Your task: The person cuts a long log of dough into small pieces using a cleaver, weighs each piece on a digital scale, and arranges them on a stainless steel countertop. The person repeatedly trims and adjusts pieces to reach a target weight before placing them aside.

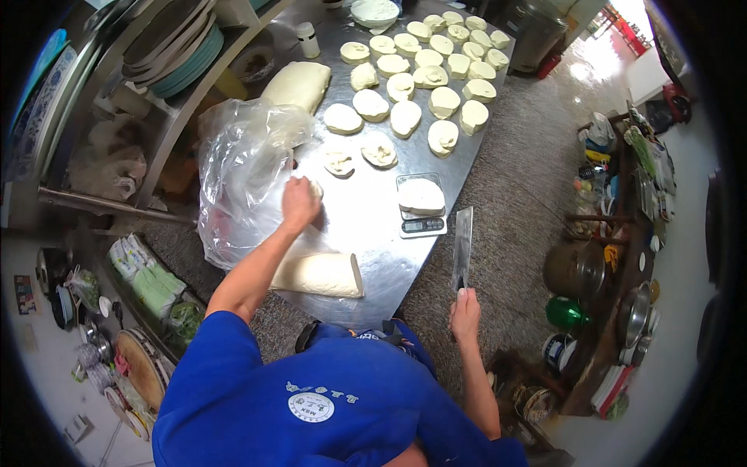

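My right hand (pixel 465 314) grips a cleaver (pixel 463 241) by its handle, blade pointing up and away beside the table's right edge. On the steel table, my left hand (pixel 300 205) is closed around a small pale piece of dough (pixel 316 188), mostly covered by the fingers. A clear plastic sheet (pixel 233 167) lies bunched just left of that hand. Nearer to me rests a thick dough log (pixel 319 275) with a flat cut end. A digital scale (pixel 424 226) carries a dough piece (pixel 421 196) right of the left hand.
Several rounded dough portions (pixel 405 117) spread over the far part of the table (pixel 389 268). A large dough slab (pixel 298 86) sits partly under the plastic. Behind stand a white-capped jar (pixel 308 40) and a bowl of flour (pixel 375 12). Shelves with stacked plates (pixel 183 66) flank the left.
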### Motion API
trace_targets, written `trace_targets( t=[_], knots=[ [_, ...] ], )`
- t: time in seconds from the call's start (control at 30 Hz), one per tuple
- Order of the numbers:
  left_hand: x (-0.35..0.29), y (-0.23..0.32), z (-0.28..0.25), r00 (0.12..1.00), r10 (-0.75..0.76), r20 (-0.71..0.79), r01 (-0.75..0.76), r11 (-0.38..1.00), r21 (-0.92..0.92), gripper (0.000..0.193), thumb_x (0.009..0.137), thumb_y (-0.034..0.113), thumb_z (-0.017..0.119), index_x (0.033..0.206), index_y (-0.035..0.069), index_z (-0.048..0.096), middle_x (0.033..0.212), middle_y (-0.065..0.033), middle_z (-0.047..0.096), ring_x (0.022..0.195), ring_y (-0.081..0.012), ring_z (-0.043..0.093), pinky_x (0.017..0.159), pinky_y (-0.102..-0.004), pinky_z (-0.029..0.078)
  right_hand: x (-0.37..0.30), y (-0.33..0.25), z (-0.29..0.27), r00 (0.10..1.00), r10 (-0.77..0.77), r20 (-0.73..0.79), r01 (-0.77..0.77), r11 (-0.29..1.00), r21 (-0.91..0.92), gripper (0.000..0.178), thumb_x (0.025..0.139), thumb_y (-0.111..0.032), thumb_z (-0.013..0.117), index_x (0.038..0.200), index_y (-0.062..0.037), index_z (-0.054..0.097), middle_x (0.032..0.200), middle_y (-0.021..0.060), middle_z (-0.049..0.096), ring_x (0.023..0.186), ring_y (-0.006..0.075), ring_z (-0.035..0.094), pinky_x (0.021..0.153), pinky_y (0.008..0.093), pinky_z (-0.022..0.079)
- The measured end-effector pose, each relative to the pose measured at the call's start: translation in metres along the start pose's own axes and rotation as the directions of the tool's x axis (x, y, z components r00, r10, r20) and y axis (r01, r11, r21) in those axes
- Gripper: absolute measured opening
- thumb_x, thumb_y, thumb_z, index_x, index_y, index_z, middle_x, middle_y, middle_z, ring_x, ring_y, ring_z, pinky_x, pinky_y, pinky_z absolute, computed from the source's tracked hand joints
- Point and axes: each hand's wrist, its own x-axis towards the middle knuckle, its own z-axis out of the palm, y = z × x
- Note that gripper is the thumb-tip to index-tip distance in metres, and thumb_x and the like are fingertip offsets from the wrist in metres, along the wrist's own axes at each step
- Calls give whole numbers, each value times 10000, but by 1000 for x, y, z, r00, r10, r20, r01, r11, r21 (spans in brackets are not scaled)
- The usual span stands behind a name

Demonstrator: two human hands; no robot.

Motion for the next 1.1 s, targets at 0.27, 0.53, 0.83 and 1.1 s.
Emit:
trace_targets(
  t=[0.27,0.53,0.83,1.1],
  knots=[
    [8,-72,13,943,-265,199,302,935,-187,384,756,255,798,1041,11,716,998,-212,727,946,-370,702,877,-452,557,-58,-30,16,999,45,-30,-35,961,276,283,1119,-320,448,989,-77,514,618,-4,487,443,94,477,376,285,429],
    [4,-80,38,931,-203,304,334,809,-484,199,777,171,744,870,-5,753,804,-134,749,767,-243,719,767,-361,569,-78,-52,33,1000,16,-20,-9,951,309,285,1121,-339,447,1017,-81,509,626,-13,472,455,75,467,380,268,421],
    [-20,21,32,996,85,-6,-84,962,-260,276,827,93,667,1079,11,742,1059,-222,698,1066,-373,647,954,-467,519,-63,-89,43,992,-1,128,-34,961,273,291,1119,-347,443,1055,-75,525,642,-12,486,458,77,466,383,269,419],
    [11,158,89,878,-234,418,464,636,-617,213,789,235,783,868,39,764,864,-141,772,831,-278,742,816,-389,579,-4,-93,76,971,-111,214,115,993,-5,382,1117,-402,432,963,-60,504,625,20,503,442,125,497,384,313,433]
  ],
)
